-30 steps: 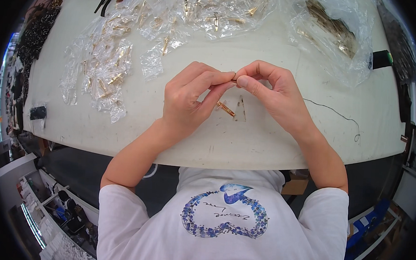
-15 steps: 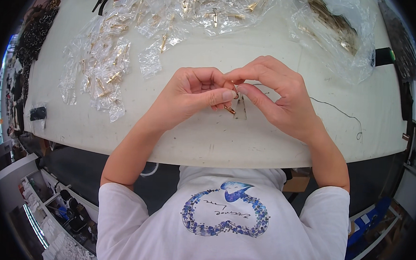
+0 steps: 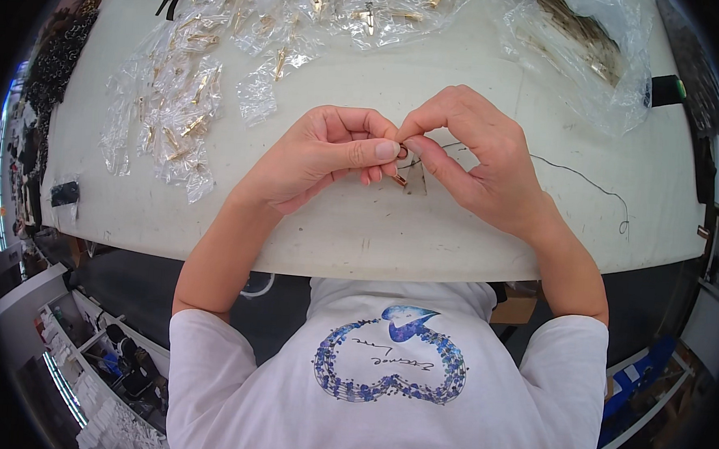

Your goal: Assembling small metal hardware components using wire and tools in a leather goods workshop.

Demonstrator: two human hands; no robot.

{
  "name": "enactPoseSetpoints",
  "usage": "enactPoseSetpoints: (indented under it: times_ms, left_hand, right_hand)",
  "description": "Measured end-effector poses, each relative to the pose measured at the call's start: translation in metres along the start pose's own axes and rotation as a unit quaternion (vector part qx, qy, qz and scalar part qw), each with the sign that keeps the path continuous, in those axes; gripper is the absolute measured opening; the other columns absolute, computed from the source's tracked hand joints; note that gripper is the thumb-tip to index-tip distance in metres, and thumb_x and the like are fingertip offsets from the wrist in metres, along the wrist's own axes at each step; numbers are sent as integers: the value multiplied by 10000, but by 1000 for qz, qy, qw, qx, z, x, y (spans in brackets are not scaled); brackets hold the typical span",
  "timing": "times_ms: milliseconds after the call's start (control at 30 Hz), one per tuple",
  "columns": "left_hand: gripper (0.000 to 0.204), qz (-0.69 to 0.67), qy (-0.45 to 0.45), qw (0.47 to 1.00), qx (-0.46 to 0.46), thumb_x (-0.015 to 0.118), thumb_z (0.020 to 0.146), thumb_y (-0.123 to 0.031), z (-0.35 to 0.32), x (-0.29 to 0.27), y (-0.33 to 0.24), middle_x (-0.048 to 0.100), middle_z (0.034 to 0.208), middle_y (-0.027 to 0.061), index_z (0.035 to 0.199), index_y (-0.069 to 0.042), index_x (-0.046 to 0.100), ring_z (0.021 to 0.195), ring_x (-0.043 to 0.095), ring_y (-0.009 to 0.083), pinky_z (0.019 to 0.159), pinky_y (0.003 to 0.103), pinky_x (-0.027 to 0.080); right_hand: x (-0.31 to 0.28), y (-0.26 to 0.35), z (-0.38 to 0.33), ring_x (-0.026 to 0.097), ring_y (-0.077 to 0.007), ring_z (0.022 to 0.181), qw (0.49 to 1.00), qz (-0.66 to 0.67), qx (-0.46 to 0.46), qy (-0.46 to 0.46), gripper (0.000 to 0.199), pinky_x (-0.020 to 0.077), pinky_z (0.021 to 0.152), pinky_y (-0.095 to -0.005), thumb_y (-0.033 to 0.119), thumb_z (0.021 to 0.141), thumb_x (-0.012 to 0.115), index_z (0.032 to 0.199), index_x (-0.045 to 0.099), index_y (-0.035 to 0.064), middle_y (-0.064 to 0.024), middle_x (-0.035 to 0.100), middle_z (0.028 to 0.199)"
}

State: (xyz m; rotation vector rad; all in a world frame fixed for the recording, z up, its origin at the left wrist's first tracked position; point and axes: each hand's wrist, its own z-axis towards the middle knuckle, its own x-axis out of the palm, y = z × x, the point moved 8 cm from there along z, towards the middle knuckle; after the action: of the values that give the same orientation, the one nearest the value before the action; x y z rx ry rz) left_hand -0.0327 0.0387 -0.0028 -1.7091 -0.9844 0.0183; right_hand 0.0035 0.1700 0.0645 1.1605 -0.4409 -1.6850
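Over the white table, my left hand [image 3: 331, 154] is closed, thumb against fingers, on a small gold-coloured metal clip [image 3: 400, 179]. Its lower end sticks out below the fingertips; the rest is hidden. My right hand [image 3: 476, 166] pinches at the upper end of the clip, thumb and forefinger together, meeting the left fingertips. A thin dark thread [image 3: 578, 168] runs from between the hands, behind the right hand, and ends in a small loop on the table. Just below the fingertips a small see-through pointed piece [image 3: 416, 180] is partly hidden.
Several clear plastic bags with gold clips [image 3: 186, 126] spread over the left and far side of the table. A large clear bag [image 3: 580, 57] with brownish contents lies at the far right. A dark green-ended roll [image 3: 667, 91] sits at the right edge, a small black piece [image 3: 64, 194] at the left.
The right fingertips have moved in against the left fingertips and closed into a tighter pinch. The thread now shows between the hands. The left hand stays about in place.
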Motion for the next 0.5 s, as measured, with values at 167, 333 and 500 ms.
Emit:
enactPoseSetpoints:
  times_ms: [167, 333, 500]
  left_hand:
    - [141, -77, -22, 997, 17, 660, 944, -140, 5, -3, 5, 675, 863, 36, 1014, -19, 664, 746, 611, 63, 719, 203, 512]
    - [150, -71, -66, 992, 79, 666, 939, -131, 4, -8, 1, 695, 864, 60, 1024, -9, 686, 754, 633, 89, 713, 230, 531]
    - [150, 57, -125, 975, 176, 677, 923, -77, -3, -4, -15, 711, 880, 104, 1023, 34, 685, 746, 669, 122, 673, 247, 556]
  right_hand:
    - [-4, -3, -3, 621, -223, 769, 997, 1, 17, -70, 136, 508, 668, -329, -10, 784, 705, 904, 692, 51, -59, 655, 822]
    - [0, -2, -6, 643, -219, 790, 994, -3, 19, -111, 154, 519, 665, -321, -4, 783, 712, 925, 710, 55, -63, 681, 857]
    - [-2, -7, -11, 662, -218, 791, 991, -17, 35, -130, 153, 525, 646, -312, 6, 781, 726, 925, 713, 57, -61, 697, 881]
